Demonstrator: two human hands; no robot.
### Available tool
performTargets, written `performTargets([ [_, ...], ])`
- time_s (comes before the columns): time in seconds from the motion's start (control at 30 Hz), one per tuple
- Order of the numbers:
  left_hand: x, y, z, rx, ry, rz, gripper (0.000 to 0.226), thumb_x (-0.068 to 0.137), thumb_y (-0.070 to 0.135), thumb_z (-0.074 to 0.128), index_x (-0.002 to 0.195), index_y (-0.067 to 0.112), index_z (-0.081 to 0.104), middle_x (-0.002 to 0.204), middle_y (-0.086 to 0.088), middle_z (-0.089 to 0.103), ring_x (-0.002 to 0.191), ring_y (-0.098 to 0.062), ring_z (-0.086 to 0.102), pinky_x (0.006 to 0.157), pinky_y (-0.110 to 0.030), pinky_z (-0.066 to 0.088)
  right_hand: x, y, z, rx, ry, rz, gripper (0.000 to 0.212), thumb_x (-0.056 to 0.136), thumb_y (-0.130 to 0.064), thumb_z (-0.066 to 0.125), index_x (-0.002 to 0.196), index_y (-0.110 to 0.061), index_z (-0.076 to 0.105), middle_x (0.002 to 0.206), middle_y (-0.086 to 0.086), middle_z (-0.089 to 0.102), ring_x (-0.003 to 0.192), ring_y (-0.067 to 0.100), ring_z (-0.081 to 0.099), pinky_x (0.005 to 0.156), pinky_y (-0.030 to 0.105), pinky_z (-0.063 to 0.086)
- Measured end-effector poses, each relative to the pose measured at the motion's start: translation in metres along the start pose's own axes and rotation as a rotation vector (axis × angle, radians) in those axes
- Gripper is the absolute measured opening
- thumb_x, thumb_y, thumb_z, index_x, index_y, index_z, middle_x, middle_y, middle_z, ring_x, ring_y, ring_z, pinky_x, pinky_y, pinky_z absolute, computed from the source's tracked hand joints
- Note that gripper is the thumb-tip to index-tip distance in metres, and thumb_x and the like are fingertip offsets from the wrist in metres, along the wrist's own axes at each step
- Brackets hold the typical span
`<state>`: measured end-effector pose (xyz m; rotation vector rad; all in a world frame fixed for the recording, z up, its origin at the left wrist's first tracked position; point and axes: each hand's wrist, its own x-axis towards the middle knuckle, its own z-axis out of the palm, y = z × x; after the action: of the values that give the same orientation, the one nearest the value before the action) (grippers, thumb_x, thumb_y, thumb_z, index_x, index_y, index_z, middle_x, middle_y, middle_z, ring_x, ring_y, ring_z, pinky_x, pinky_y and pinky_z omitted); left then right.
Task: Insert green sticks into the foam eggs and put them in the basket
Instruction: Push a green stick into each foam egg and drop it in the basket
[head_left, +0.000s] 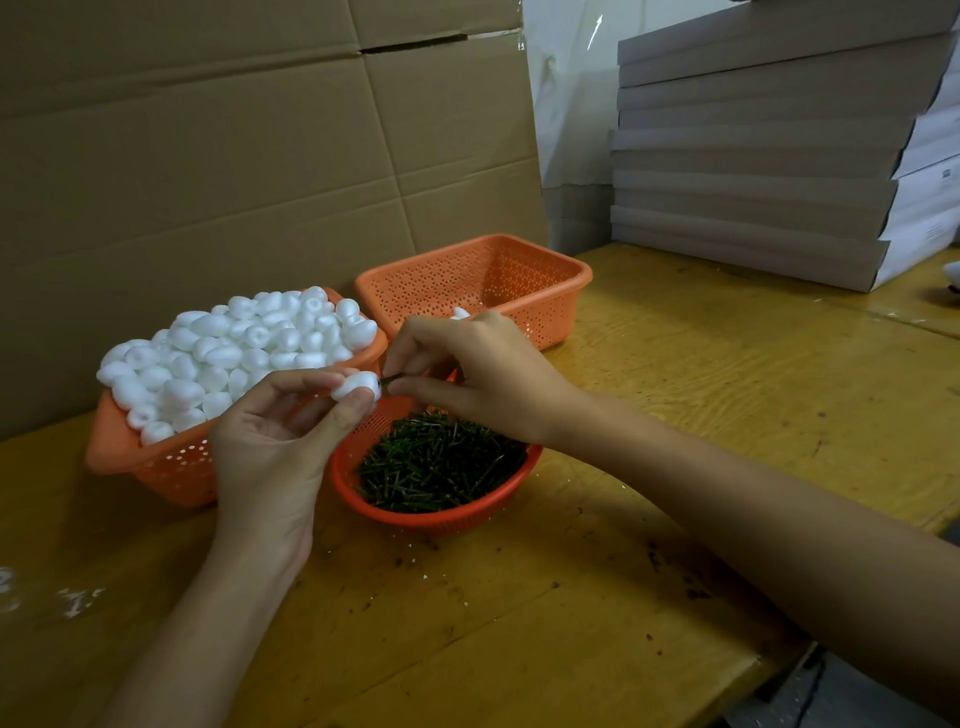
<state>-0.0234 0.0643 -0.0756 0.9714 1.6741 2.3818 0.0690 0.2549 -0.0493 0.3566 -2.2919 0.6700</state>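
Foam egg (357, 385) first: where is it just now?

Up off the tabletop (675, 415), pinched between the thumb and fingertips of the left hand (275, 441). It hangs over the far rim of the round basket (436, 519) that holds the pile of sticks (441, 462).

And the right hand?

The right hand (483, 374) has thumb and forefinger closed on one green stick (390, 379), whose tip meets the right end of the egg. So little of the stick shows that I can't tell how deep it sits, if it is in at all.

Which step, then?

The insertion itself, I'd say. It calls for a straight push along the length of the egg, with the left hand firm but gentle, because foam dents. After that the egg goes to the square basket (582, 270) just behind the right hand.

Anything in there yet?

A white lump (460, 313) peeks over the knuckles near its front wall. It may be a finished egg, but most of it is hidden.

Room to move?

It's tight at the middle. The three baskets sit close together, and the full basket (171, 467) on the left carries a heap of eggs (234, 348) above its rim, near the left fingers. A careless brush could roll some off. The way to the square basket is short, but the hand must clear its front rim. A cardboard wall (208, 156) stands right behind the baskets. The stacked boxes (753, 156) are well apart to the right, with bare tabletop between.
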Motion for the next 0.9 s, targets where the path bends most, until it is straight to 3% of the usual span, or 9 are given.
performTargets([
  [0.77, 0.0005, -0.0034, -0.0013, -0.030, 0.004, -0.032, 0.022, 0.063, 0.025, 0.092, 0.082, 0.024, 0.081, 0.096, -0.003, 0.082, 0.102, -0.026, 0.078, 0.093, -0.033, 0.063, -0.0004, -0.0067, 0.0035, -0.102, -0.025, 0.035, 0.009, 0.097, -0.022, 0.074, 0.098, -0.013, 0.075, 0.089, -0.007, 0.079, 0.086, 0.006, 0.075, 0.077, 0.036, 0.058],
  [0.9, 0.0006, -0.0032, -0.0027, -0.042, -0.025, -0.035, 0.038, 0.057, 0.040, 0.102, 0.084, 0.023, 0.082, 0.097, -0.004, 0.082, 0.101, -0.024, 0.078, 0.091, -0.031, 0.063, -0.0003, -0.0068, 0.0044, -0.097, -0.032, 0.037, 0.009, 0.097, -0.022, 0.074, 0.098, -0.013, 0.075, 0.089, -0.006, 0.079, 0.086, 0.006, 0.075, 0.077, 0.036, 0.058],
])
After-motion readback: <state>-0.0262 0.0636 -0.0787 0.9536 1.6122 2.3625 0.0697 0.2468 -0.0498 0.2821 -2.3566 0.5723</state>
